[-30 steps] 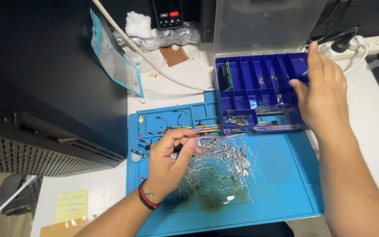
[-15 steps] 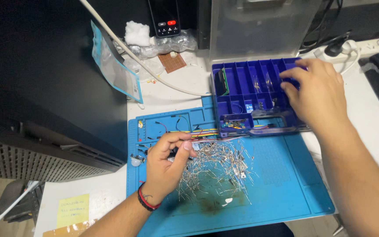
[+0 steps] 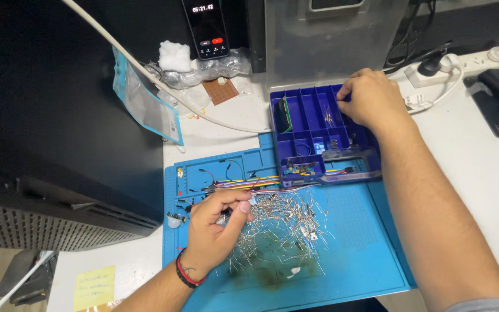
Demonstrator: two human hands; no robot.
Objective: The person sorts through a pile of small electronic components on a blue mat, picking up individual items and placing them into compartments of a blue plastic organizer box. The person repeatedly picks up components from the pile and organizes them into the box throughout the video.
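On the desk (image 3: 480,173), the right hand (image 3: 373,101) is reaching into the blue compartment box (image 3: 319,136), fingers curled, their contents hidden; the left hand (image 3: 218,228) is pinching something tiny over the pile of wire-legged components (image 3: 284,225).

Left hand (image 3: 218,225) curled low, right hand (image 3: 371,101) outstretched, fingers pinched.

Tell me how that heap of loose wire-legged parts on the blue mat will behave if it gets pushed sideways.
The heap of wire-legged parts looks light and tangled, so it would probably drag along in clumps. Its thin leads seem easy to bend. The blue mat looks rubbery, so strays would likely snag rather than slide. The left hand rests at its edge.
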